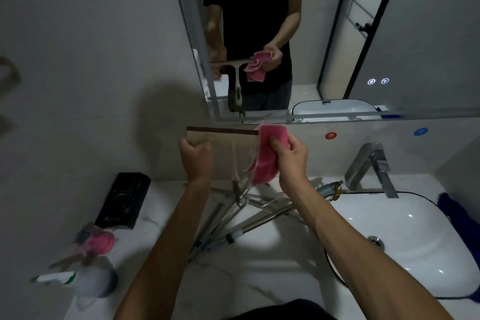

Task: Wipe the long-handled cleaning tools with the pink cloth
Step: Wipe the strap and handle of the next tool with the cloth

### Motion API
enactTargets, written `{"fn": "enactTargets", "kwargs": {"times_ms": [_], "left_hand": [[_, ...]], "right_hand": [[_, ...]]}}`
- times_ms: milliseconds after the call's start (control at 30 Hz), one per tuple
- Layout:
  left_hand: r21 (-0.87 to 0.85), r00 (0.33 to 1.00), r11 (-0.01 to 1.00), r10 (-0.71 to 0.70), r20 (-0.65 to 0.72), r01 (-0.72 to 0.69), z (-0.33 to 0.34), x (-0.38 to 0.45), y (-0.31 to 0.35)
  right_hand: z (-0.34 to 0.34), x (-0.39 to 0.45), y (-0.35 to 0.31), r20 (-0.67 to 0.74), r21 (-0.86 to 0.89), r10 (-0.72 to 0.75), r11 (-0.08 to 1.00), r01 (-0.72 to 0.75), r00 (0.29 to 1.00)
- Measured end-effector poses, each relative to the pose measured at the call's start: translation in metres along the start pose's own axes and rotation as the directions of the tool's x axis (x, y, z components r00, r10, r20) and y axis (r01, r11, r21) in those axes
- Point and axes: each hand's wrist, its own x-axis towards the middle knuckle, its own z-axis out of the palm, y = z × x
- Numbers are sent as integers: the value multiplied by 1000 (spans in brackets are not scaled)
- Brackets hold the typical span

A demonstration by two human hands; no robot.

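Above counter (pixel 233 280), left hand (pixel 195 156) grips squeegee (pixel 228 138); right hand (pixel 291 156) pinches pink cloth (pixel 265 161).

Markings — none legible as text

Red round sticker (pixel 331 135) and blue round sticker (pixel 420 131) on the far wall above the faucet: characters blurred. Two lit white touch icons (pixel 378 81) on the mirror (pixel 428 47) — symbols only, unreadable.

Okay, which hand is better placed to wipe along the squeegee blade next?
The right hand, probably. It already grips the pink cloth wrapped over the right end of the squeegee. The left hand holds the squeegee's left end, steadying it.
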Motion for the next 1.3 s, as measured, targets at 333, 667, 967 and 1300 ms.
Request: {"fn": "enactTargets", "kwargs": {"times_ms": [333, 667, 967, 1300], "left_hand": [[255, 676, 660, 524, 518, -707, -10, -8, 2], [265, 674, 762, 287, 680, -592, -18, -7, 10], [98, 749, 867, 359, 557, -488, -17, -13, 19], [190, 732, 824, 338, 592, -534, -35, -18, 10]], "right_hand": [[21, 4, -5, 2, -220, -294, 932, 288, 956], [28, -2, -4, -53, -173, -321, 936, 308, 946], [39, -15, 9, 375, -432, -179, 834, 342, 910], [37, -15, -23, 75, -126, -221, 965, 229, 972]]}}
